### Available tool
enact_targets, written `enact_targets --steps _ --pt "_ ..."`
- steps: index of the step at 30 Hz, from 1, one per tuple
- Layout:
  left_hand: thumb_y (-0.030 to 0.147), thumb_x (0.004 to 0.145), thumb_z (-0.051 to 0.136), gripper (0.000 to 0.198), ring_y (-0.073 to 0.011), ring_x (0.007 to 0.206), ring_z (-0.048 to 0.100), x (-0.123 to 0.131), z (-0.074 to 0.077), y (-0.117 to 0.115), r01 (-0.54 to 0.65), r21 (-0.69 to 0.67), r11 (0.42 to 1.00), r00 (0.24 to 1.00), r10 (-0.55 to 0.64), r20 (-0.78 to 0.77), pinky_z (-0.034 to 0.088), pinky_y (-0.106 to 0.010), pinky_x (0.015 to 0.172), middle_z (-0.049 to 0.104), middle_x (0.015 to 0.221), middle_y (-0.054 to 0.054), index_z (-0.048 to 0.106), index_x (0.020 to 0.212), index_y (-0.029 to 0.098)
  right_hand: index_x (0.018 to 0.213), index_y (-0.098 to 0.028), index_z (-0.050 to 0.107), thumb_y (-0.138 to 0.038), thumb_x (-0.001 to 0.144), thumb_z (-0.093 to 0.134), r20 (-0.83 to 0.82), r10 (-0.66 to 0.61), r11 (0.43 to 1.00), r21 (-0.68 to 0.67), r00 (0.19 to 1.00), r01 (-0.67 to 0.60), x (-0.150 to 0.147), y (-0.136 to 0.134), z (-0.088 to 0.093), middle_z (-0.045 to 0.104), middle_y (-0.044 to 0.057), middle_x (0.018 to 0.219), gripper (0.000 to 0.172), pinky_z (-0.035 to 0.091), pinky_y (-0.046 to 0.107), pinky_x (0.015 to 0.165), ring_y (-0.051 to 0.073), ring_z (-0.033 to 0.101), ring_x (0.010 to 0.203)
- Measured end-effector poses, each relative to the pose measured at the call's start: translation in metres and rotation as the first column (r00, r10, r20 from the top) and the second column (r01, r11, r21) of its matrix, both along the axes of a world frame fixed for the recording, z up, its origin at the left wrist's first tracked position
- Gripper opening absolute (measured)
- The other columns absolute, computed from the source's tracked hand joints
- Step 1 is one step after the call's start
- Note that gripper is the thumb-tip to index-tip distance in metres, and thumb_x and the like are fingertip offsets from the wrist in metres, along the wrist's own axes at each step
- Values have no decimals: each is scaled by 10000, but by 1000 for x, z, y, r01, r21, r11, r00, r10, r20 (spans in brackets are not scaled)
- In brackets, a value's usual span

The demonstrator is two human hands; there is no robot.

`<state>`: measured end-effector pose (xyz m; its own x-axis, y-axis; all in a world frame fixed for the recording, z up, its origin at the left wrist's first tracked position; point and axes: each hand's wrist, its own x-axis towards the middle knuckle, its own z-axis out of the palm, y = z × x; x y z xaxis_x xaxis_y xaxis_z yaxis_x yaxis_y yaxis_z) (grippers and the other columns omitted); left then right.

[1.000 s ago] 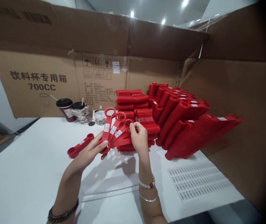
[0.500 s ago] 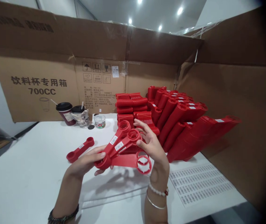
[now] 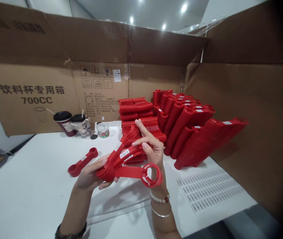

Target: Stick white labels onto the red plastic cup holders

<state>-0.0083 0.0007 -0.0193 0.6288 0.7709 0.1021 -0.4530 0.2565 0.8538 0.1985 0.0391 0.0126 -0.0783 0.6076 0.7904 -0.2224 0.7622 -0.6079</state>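
Observation:
My left hand (image 3: pixel 90 174) pinches one end of a fanned bundle of red plastic ring-ended tools (image 3: pixel 125 161) with white barcode stickers. My right hand (image 3: pixel 150 149) is at the bundle's other end, fingers stretched out and partly spread across the tools, touching them. One tool (image 3: pixel 141 172) sticks out toward the right, its ring below my right wrist. A single red tool (image 3: pixel 82 161) lies on the white table (image 3: pixel 27 186) to the left of my left hand.
Large stacks of the same red tools (image 3: pixel 191 127) lean at the back right against cardboard walls (image 3: pixel 243 109). A sheet of barcode stickers (image 3: pixel 209 189) lies at the right. Two lidded drink cups (image 3: pixel 69 123) and a small jar (image 3: pixel 103 130) stand at the back.
The fan of tools tipped from upright toward the right and closed up. My right hand went from pinching the ring ends to laying its fingers over them. One tool swung out low right.

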Motion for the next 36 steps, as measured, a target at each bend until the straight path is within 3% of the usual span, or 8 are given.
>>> enact_targets --steps 9,14,17,23,27,30,33,36 --pt "435 851 563 366 -50 360 408 1 8 -9 132 18 991 986 -129 -101 268 -157 341 685 697 -86 628 1041 130 1407 -266 423 -412 919 396 -46 114 977 -174 992 -120 -13 -3 0 384 12 1512 510 358 467 1133 246 405 1370" --pt "472 796 620 512 -74 348 417 7 0 -4 190 -20 982 975 -191 -115 271 -175 326 670 688 -92 574 1165 120 1162 -233 570 -490 928 416 -153 161 920 -335 975 -204 -17 1 -4 648 74 1201 380 584 364 754 209 699 895" --pt "485 787 628 602 -80 350 433 13 -2 0 222 -31 975 970 -224 -97 291 -179 329 668 716 -88 508 1260 132 908 -201 607 -472 954 414 -242 25 923 -367 970 -115 -20 2 -4 691 33 849 336 533 254 541 132 643 597" --pt "478 798 615 559 -91 389 482 23 6 -4 235 -27 972 960 -237 -152 337 -189 369 669 743 -75 532 1233 137 832 -211 591 -511 933 461 -195 3 948 -312 981 -64 -15 6 -7 633 3 751 342 503 259 571 120 583 574" --pt "426 835 568 472 -89 422 510 24 16 -9 147 26 989 965 -138 -223 342 -182 397 668 757 -52 523 1218 154 793 -210 596 -538 942 432 -82 63 962 -261 995 -82 -11 17 -1 632 8 784 395 526 294 720 144 614 717" --pt "392 838 557 422 -102 426 519 23 11 -14 -18 87 996 970 39 -238 362 -209 410 663 759 -43 513 1177 145 1061 -245 598 -558 981 296 30 186 944 -284 982 -170 3 22 11 643 24 1094 443 511 343 885 162 632 935" --pt "389 825 594 368 -124 468 546 25 -16 -31 -278 146 949 916 308 -257 407 -240 445 663 788 -34 500 1106 170 1207 -275 527 -518 972 391 234 56 969 -246 971 3 35 12 2 562 29 1276 363 463 354 971 178 576 1108" --pt "438 805 608 378 -131 470 550 36 -59 -58 -494 87 865 844 501 -191 423 -254 444 651 781 -9 471 1064 200 1136 -236 560 -356 979 459 543 -188 934 -158 819 319 76 -13 -44 601 44 1130 222 444 340 953 174 570 1039"
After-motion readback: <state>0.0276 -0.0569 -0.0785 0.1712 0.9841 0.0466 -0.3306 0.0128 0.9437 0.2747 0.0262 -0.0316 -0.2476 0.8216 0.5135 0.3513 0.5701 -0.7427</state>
